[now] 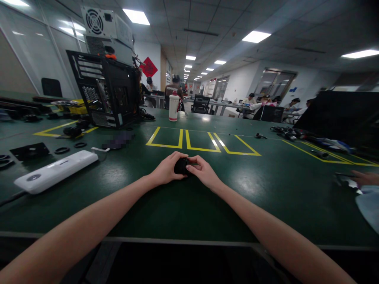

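Observation:
A small black round object (180, 166) is held between my two hands over the middle of the green table (142, 213). My left hand (168, 169) wraps round its left side, thumb below and fingers above. The fingers and thumb of my right hand (201, 170) close on its right edge. Just beyond my hands lie yellow tape outlines (203, 150) on the tabletop. What kind of part the black object is cannot be made out.
A white power strip (59, 169), black rings (62, 150) and a black plate (29, 151) lie left. Behind them stands an open computer case (111, 92). A white cup (173, 107) is further back. Cables (284, 132) and another person's hand (365, 178) are right.

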The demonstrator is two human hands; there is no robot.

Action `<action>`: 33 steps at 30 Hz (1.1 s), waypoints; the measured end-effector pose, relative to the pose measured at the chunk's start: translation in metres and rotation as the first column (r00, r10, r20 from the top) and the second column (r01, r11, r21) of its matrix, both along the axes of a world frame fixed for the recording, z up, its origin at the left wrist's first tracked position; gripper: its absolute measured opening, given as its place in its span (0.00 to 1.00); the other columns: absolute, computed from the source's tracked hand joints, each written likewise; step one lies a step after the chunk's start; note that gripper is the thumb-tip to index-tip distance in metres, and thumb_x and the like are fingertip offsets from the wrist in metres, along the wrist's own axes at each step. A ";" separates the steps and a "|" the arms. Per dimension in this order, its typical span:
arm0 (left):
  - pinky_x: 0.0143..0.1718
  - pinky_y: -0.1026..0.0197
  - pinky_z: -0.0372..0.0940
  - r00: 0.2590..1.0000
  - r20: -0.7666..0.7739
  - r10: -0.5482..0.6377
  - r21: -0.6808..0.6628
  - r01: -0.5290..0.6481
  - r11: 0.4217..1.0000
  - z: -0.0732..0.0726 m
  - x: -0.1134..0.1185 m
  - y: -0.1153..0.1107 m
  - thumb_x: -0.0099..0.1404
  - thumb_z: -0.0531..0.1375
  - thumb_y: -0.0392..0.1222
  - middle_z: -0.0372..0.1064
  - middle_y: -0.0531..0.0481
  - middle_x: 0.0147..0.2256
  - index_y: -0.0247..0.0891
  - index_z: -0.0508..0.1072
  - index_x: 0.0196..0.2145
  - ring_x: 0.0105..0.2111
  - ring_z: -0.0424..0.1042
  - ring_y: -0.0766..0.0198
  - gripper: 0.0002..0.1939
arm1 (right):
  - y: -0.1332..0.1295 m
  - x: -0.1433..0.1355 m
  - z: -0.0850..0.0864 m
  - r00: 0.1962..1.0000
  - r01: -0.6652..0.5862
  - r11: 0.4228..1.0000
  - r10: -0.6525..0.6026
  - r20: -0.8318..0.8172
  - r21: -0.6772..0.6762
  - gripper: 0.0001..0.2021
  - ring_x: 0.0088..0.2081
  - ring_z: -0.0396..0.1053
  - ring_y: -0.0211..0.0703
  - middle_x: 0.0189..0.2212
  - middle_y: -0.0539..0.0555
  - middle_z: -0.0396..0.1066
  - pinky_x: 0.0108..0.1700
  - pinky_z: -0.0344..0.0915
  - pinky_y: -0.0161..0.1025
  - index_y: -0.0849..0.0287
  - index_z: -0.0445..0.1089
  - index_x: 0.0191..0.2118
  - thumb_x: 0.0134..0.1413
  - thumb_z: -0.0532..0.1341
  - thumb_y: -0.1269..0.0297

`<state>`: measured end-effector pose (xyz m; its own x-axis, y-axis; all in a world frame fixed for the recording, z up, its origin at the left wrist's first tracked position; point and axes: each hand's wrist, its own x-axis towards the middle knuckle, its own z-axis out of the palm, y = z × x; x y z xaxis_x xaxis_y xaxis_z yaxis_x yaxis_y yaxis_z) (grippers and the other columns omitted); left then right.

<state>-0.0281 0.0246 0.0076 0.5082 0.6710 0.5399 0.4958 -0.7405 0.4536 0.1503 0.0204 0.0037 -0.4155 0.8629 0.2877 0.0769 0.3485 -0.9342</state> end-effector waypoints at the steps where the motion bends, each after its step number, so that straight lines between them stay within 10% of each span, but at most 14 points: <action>1: 0.44 0.55 0.61 1.000 0.000 0.001 0.002 -0.001 1.000 0.000 0.000 0.000 0.48 0.63 0.41 0.59 0.49 0.44 0.42 0.58 0.48 0.44 0.63 0.58 0.29 | -0.001 0.000 0.000 1.000 -0.022 1.000 0.022 -0.013 -0.003 0.12 0.40 0.66 0.40 0.39 0.51 0.63 0.44 0.64 0.43 0.57 0.60 0.38 0.45 0.60 0.64; 33: 0.45 0.55 0.61 1.000 -0.021 0.001 0.010 -0.001 1.000 0.001 0.000 0.000 0.49 0.63 0.41 0.59 0.48 0.44 0.41 0.57 0.48 0.44 0.63 0.58 0.29 | 0.003 0.001 -0.001 0.999 0.036 0.999 -0.035 0.033 -0.026 0.12 0.39 0.67 0.41 0.38 0.52 0.65 0.44 0.64 0.44 0.59 0.62 0.38 0.46 0.59 0.62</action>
<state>-0.0283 0.0246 0.0090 0.5189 0.6663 0.5355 0.5062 -0.7443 0.4356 0.1517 0.0239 0.0031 -0.3931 0.8845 0.2511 0.1197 0.3200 -0.9398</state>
